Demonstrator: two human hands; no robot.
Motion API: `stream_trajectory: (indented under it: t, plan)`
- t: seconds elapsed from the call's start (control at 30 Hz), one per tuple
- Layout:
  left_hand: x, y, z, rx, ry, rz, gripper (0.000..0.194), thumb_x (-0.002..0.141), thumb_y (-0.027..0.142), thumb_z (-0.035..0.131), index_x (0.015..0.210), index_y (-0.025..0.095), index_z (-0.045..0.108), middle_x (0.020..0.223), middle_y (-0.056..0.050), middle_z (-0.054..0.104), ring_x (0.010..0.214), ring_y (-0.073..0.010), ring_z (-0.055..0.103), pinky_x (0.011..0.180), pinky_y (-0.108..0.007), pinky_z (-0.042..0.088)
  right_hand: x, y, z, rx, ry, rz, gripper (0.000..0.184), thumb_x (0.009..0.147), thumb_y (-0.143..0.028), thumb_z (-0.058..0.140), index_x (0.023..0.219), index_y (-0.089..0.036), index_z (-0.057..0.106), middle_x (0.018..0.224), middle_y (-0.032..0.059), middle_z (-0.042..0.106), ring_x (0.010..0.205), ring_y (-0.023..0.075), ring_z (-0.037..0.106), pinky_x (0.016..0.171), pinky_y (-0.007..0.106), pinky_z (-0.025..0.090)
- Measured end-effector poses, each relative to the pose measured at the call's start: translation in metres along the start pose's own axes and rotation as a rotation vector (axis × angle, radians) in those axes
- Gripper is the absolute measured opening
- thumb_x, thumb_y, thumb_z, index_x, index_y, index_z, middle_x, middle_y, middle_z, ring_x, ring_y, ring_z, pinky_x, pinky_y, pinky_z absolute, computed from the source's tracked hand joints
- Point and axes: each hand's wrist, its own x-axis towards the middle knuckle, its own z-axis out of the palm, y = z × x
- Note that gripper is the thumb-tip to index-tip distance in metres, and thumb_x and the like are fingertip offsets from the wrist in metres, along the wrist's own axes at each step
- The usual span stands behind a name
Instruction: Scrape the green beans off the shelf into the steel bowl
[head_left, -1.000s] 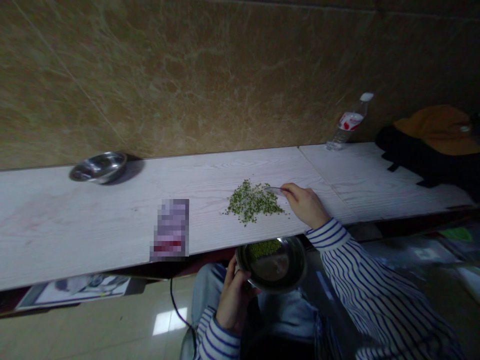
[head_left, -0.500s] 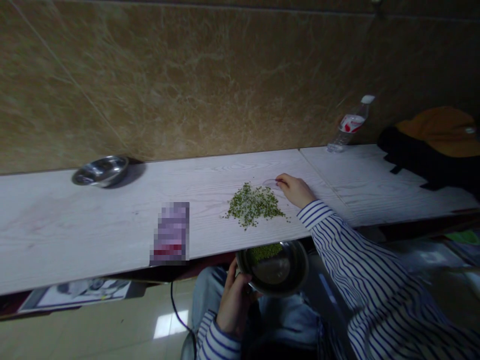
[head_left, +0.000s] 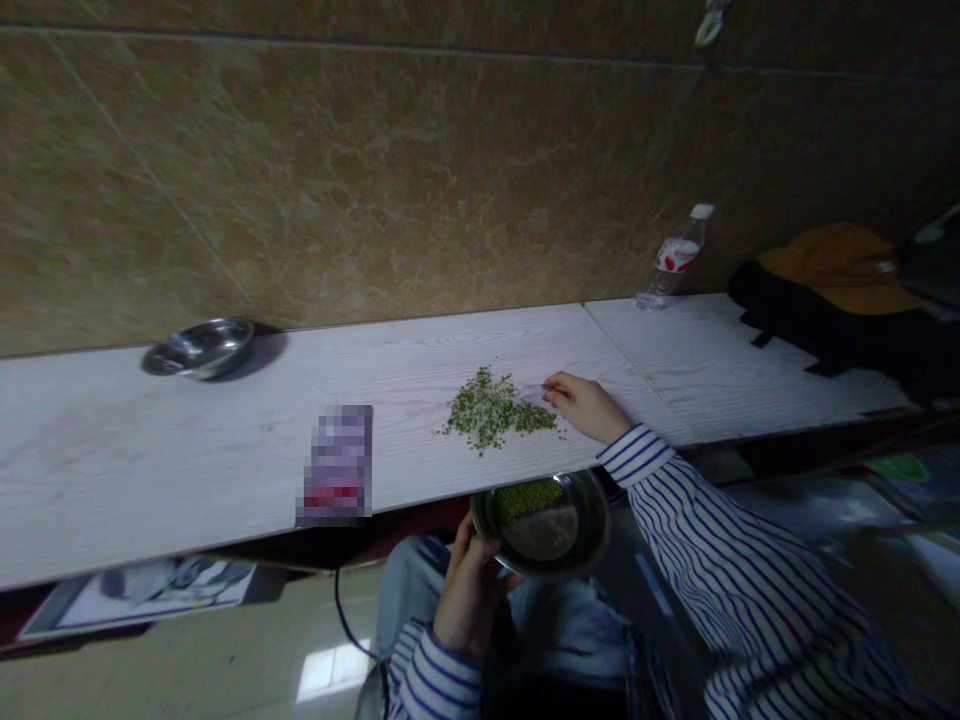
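Observation:
Mung beans mixed with white grains (head_left: 484, 408) lie in a loose pile on the white wood-grain counter. My right hand (head_left: 589, 403) is at the pile's right side, fingers pinched on a clear plastic spoon (head_left: 531, 390), whose see-through outline is faint against the beans. Below the counter's front edge, my left hand (head_left: 472, 590) grips a steel bowl (head_left: 600, 540) by its left rim, thumb on the edge. The bowl is tilted and has green beans (head_left: 529, 496) on its far side.
A second steel bowl (head_left: 201, 350) stands by the wall at the left. A blurred-out purple item (head_left: 337, 462) lies at the counter's front edge. A water bottle (head_left: 670, 260) and an orange-brown cap (head_left: 840, 268) on a black item are at the right. A cable hangs below.
My right hand has moved slightly towards me along the pile's right side, and the beans there are pushed closer together. My left hand still holds the bowl. The view has shifted a little.

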Motion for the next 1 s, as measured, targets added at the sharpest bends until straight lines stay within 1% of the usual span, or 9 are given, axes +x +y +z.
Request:
stream_trajectory:
  t: [0.13,0.33,0.5,0.63,0.83,0.9,1.0]
  plan:
    - [-0.002,-0.002,0.002,0.019,0.026,-0.004,0.051,0.068,0.022,0.059,0.117,0.028,0.049,0.095,-0.002,0.062,0.075,-0.0167,0.060,0.060,-0.029,0.048,-0.012,-0.007,-0.001,0.020,-0.003,-0.014,0.017,0.083,-0.017,0.053,0.096,-0.020,0.064,0.088,0.0042,0.072,0.080,0.0161,0.065,0.071,0.027,0.048]
    - [-0.007,-0.003,0.007,0.038,0.038,0.019,0.047,0.070,0.022,0.057,0.116,0.028,0.049,0.089,-0.001,0.060,0.073,-0.0160,0.060,0.064,-0.032,0.050,-0.028,-0.018,-0.006,0.018,-0.007,-0.057,0.018,0.085,-0.019,0.051,0.097,-0.022,0.064,0.087,0.0028,0.071,0.079,0.0162,0.065,0.070,0.027,0.048]
    - [-0.009,-0.004,0.007,0.029,0.044,0.026,0.049,0.069,0.021,0.059,0.116,0.029,0.049,0.088,0.000,0.060,0.072,-0.0154,0.060,0.067,-0.033,0.050,-0.034,-0.023,-0.010,0.006,-0.025,-0.090,0.018,0.085,-0.021,0.051,0.097,-0.022,0.065,0.088,0.0022,0.072,0.080,0.0165,0.065,0.071,0.028,0.048]
    - [-0.009,-0.006,0.006,0.030,0.044,0.031,0.052,0.067,0.021,0.060,0.117,0.029,0.050,0.087,0.000,0.061,0.072,-0.0165,0.060,0.065,-0.033,0.050,-0.036,-0.014,-0.017,-0.017,0.012,-0.068,0.020,0.086,-0.023,0.050,0.100,-0.023,0.065,0.092,0.0025,0.072,0.084,0.0170,0.066,0.073,0.028,0.049]
    - [-0.010,-0.008,0.011,0.034,0.050,0.025,0.049,0.068,0.021,0.060,0.116,0.027,0.051,0.090,-0.001,0.062,0.075,-0.0177,0.061,0.065,-0.033,0.050,-0.038,0.017,-0.030,-0.141,0.107,0.037,0.024,0.087,-0.026,0.048,0.104,-0.022,0.064,0.091,0.0057,0.073,0.081,0.0219,0.067,0.071,0.032,0.050]
    - [-0.010,-0.008,0.014,0.040,0.047,0.019,0.049,0.070,0.021,0.060,0.117,0.026,0.050,0.092,-0.002,0.062,0.076,-0.0175,0.061,0.065,-0.033,0.049,-0.040,0.023,-0.032,-0.172,0.108,0.053,0.024,0.087,-0.027,0.047,0.104,-0.022,0.064,0.090,0.0063,0.073,0.081,0.0230,0.067,0.072,0.033,0.049]
    - [-0.009,-0.010,0.016,0.059,0.045,0.011,0.050,0.071,0.021,0.058,0.120,0.027,0.048,0.099,-0.003,0.062,0.079,-0.0176,0.061,0.067,-0.032,0.049,-0.046,0.024,-0.031,-0.191,0.093,0.061,0.025,0.088,-0.027,0.047,0.105,-0.022,0.063,0.093,0.0070,0.072,0.083,0.0237,0.067,0.073,0.034,0.050]
